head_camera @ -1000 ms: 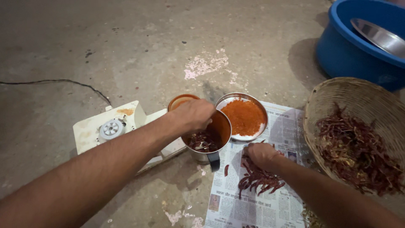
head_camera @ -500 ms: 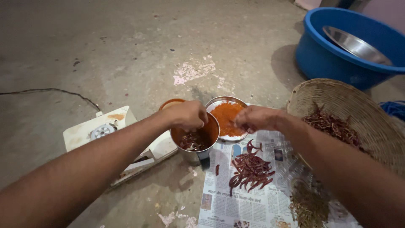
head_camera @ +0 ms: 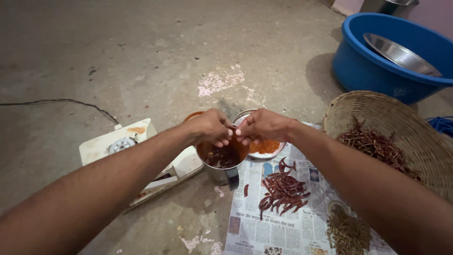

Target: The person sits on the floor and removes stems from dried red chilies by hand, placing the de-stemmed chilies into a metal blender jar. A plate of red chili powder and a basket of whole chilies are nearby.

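Two hands meet over a steel grinder jar of dried red chillies on a concrete floor.

From left: a white mixer base (head_camera: 123,144) lies at the floor's left; the left hand (head_camera: 211,127) and right hand (head_camera: 262,125) touch fingertip to fingertip above the grinder jar (head_camera: 223,163), fingers pinched nearly closed, seemingly on a chilli, though what they grip cannot be made out. The jar stands upright at the newspaper's (head_camera: 264,222) left edge, mouth up, long axis vertical, handle towards the camera. Pieces could drop past the rim onto the floor, or a knock could tip the jar into the plate of red powder (head_camera: 267,147) just behind. Loose chillies (head_camera: 283,190) lie on the paper; a woven basket (head_camera: 377,111) sits right.
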